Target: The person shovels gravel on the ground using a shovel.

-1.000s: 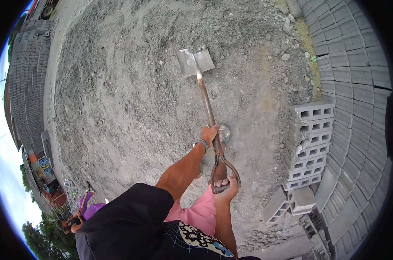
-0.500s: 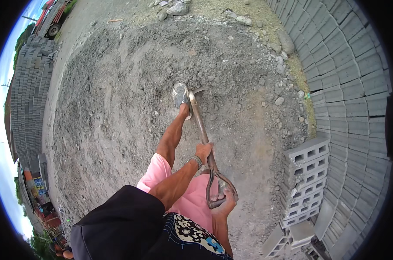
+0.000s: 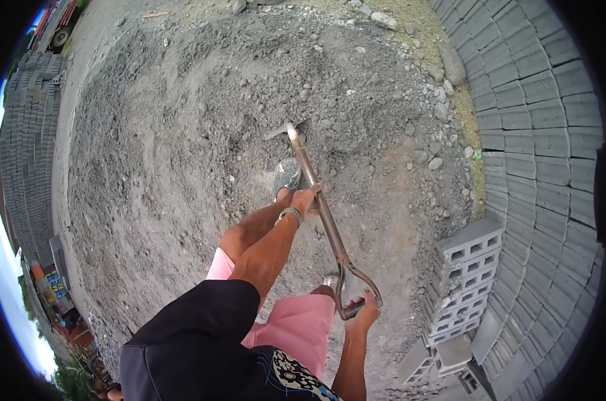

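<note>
A worn shovel (image 3: 331,230) with a brown shaft slants across the middle of the view. Its blade is partly buried in loose grey gravel (image 3: 203,87), so only its upper edge shows. My left hand (image 3: 307,200), with a band at the wrist, is wrapped round the middle of the shaft. At the near end, my right hand (image 3: 364,310) grips the crossbar of the split metal handle. One shoe (image 3: 287,175) rests on the gravel just short of the blade, left of the shaft.
A tall wall of stacked grey blocks (image 3: 537,140) runs along the right. Nearer stands a stack of hollow blocks (image 3: 469,277), with loose ones below it. Stones (image 3: 453,63) line the gravel's far right edge. Another block stack (image 3: 26,154) and a truck wheel (image 3: 61,36) are at far left.
My foot has drawn back from beside the blade toward me. My left hand has slid down the shaft toward the blade, and the handle end with my right hand has shifted slightly right.
</note>
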A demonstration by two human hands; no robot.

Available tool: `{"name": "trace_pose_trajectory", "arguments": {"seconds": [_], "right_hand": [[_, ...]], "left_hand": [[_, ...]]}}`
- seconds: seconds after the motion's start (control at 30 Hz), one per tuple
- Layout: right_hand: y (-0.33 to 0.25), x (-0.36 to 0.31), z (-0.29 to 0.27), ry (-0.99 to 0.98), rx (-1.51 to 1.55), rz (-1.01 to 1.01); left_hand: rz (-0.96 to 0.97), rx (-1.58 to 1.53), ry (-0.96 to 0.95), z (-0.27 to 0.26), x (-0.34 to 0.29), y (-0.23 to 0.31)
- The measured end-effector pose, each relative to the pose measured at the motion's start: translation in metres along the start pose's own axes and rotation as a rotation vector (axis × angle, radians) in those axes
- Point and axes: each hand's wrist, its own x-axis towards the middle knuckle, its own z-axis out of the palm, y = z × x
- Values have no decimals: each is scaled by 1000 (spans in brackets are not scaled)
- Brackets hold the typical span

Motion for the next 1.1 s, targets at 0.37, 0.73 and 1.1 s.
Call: {"name": "trace_pose_trajectory", "arguments": {"seconds": [0.37, 0.73, 1.1], "right_hand": [[23, -23, 45, 412, -199, -20], [3, -36, -36, 41, -80, -54], [-142, -53, -235, -168, -295, -589]], "left_hand": [[-7, -177, 143, -39, 117, 79], [306, -309, 189, -84, -38, 83], [331, -776, 36, -49, -215, -64]]}}
